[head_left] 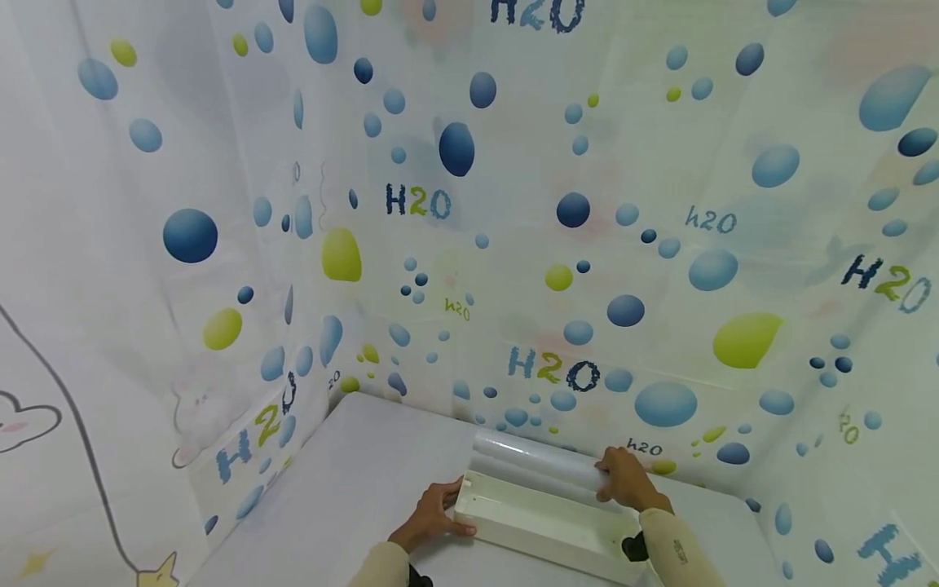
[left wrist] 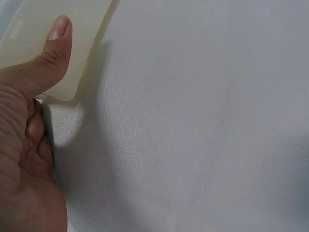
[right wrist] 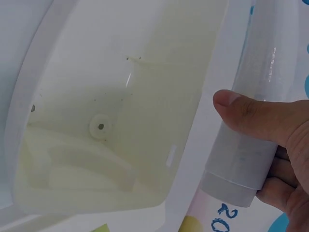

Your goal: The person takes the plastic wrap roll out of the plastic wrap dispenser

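Observation:
A long cream plastic trough (head_left: pixel 546 515), open at the top, stands on the white table surface. My left hand (head_left: pixel 433 515) grips its left end; in the left wrist view the thumb (left wrist: pixel 58 46) lies flat against the cream wall and the other fingers go behind. Behind the trough lies a roll of clear plastic film (head_left: pixel 535 456), alongside its long back wall. My right hand (head_left: pixel 629 479) holds the roll's right end, thumb on one side and fingers curled round the other. In the right wrist view, the core end (right wrist: pixel 229 192) sticks out below the film, and the trough's inside shows a round boss (right wrist: pixel 100 126).
A white textured cloth (head_left: pixel 345 481) covers the table. Walls of printed sheet (head_left: pixel 513 269) with blue and green drops and "H2O" lettering rise behind and on both sides. The roll lies close to the back wall.

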Demonstrator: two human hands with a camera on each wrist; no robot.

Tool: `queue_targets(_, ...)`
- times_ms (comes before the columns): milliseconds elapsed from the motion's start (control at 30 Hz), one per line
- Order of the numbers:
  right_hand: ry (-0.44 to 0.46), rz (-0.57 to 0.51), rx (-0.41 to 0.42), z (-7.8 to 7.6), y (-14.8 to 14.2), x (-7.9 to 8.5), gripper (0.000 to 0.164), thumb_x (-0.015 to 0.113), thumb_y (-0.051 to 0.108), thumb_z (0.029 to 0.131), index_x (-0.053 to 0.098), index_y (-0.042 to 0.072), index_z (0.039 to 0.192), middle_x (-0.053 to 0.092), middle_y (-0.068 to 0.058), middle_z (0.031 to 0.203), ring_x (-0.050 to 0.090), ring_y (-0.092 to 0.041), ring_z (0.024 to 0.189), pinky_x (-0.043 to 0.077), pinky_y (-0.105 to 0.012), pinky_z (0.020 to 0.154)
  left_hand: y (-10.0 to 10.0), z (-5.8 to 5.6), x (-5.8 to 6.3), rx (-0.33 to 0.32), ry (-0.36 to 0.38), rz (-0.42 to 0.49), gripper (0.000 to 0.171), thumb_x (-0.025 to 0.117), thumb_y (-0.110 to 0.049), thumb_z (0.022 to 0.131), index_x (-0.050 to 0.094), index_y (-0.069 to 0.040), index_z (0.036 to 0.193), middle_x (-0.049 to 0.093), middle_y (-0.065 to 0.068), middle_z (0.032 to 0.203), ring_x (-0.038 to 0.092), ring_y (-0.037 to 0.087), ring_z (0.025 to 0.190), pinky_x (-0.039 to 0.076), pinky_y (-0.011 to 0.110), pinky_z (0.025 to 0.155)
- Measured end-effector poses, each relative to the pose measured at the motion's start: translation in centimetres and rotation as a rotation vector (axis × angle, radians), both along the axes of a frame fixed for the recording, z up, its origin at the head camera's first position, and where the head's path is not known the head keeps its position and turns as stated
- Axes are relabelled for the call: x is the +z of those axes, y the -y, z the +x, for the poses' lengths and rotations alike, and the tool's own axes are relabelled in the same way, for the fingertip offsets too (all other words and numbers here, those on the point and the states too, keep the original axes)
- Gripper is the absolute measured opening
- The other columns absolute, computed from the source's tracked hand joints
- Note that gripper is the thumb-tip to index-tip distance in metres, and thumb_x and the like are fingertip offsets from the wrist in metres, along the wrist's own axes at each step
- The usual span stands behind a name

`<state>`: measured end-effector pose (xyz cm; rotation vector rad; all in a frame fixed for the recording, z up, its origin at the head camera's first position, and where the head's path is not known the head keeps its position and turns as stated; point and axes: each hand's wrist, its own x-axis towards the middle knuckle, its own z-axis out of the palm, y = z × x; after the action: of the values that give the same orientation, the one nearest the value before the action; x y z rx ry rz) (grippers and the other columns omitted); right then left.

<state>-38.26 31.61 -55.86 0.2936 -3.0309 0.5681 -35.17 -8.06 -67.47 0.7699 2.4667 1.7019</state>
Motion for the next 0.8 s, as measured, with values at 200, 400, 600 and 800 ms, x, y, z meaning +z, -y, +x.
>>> queue_targets(200, -0.021, 0.011, 0.022, 0.2, -0.1, -0.4, 0.052, 0.102, -0.001, 0.065, 0.080, -0.011, 0.112, 0.071, -0.008, 0.097, 0.059, -0.023, 0.089, 0.058, -0.048, 0.087, -0.1, -0.1, 0.3, 0.010, 0.050, 0.024, 0.101, 0.102, -0.015, 0.077, 0.046, 0.019, 0.153, 0.055, 0.035, 0.154, 0.061, 0.053, 0.140, 0.051, 0.057, 0.119)
queue_targets(400, -0.007, 0.009, 0.001, 0.0, 0.0, -1.1, 0.052, 0.102, -0.001, 0.066, 0.080, -0.010, 0.112, 0.074, -0.010, 0.100, 0.061, -0.024, 0.090, 0.060, -0.051, 0.088, -0.1, -0.7, -0.9, 0.026, 0.079, 0.002, 0.104, 0.103, -0.022, 0.075, 0.047, 0.014, 0.155, 0.054, 0.031, 0.157, 0.061, 0.048, 0.143, 0.053, 0.047, 0.121)
queue_targets(600, 0.033, 0.017, -0.029, 0.2, 0.4, -1.5, 0.054, 0.102, 0.000, 0.066, 0.079, -0.008, 0.115, 0.074, -0.010, 0.102, 0.062, -0.024, 0.091, 0.061, -0.052, 0.091, 0.1, -0.9, -1.7, 0.018, 0.024, 0.015, 0.105, 0.103, -0.029, 0.076, 0.048, 0.016, 0.153, 0.057, 0.032, 0.154, 0.064, 0.046, 0.140, 0.054, 0.046, 0.120)
queue_targets(800, 0.027, 0.017, -0.018, -0.1, 0.4, -1.9, 0.054, 0.101, -0.001, 0.067, 0.080, -0.010, 0.116, 0.074, -0.010, 0.103, 0.061, -0.023, 0.091, 0.059, -0.050, 0.091, -0.1, -0.8, -1.4, 0.035, 0.060, 0.008, 0.106, 0.104, -0.029, 0.075, 0.048, 0.015, 0.154, 0.056, 0.031, 0.155, 0.062, 0.048, 0.141, 0.052, 0.051, 0.120)
